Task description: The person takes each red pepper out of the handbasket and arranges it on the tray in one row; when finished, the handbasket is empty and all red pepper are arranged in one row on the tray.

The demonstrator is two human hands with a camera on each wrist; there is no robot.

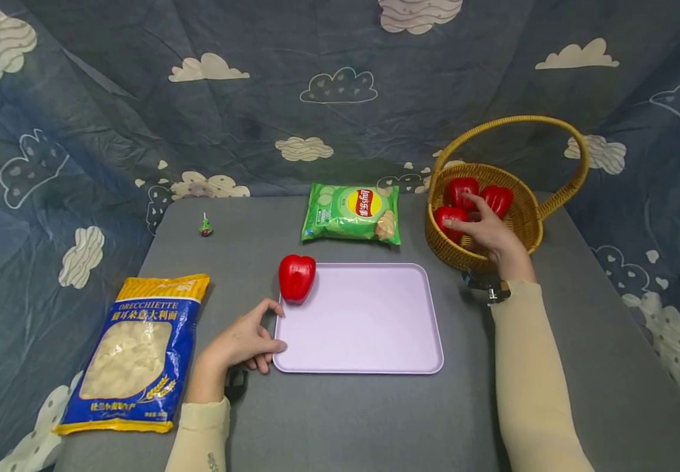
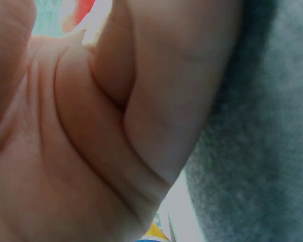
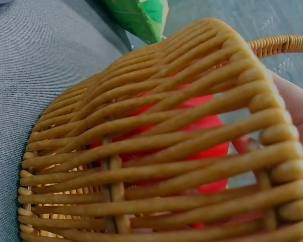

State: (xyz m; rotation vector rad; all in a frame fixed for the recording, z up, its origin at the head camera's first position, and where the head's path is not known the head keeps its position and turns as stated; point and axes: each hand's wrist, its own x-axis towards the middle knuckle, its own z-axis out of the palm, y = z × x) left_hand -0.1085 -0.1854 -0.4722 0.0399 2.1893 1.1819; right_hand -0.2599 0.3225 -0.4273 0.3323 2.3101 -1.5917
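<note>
A lilac tray [image 1: 363, 321] lies on the table, and a glossy red apple [image 1: 296, 278] sits over its far left corner. My left hand [image 1: 248, 335] holds the tray's left edge, its thumb and forefinger on the rim just below the apple. In the left wrist view the palm and curled fingers [image 2: 166, 75] hide most of the tray. My right hand [image 1: 490, 229] reaches into a wicker basket [image 1: 528, 226], fingers spread over the front red apple [image 1: 447, 219]. Two more apples, one behind [image 1: 461, 190] and one right [image 1: 498, 198], lie there. Basket slats partly hide the right hand in its wrist view.
A green chip bag [image 1: 351, 213] lies behind the tray. On the left is a blue and yellow orecchiette bag [image 1: 133, 354]. A small green and red trinket [image 1: 206, 226] lies at the back left. The basket's tall handle [image 1: 511, 120] arches above it.
</note>
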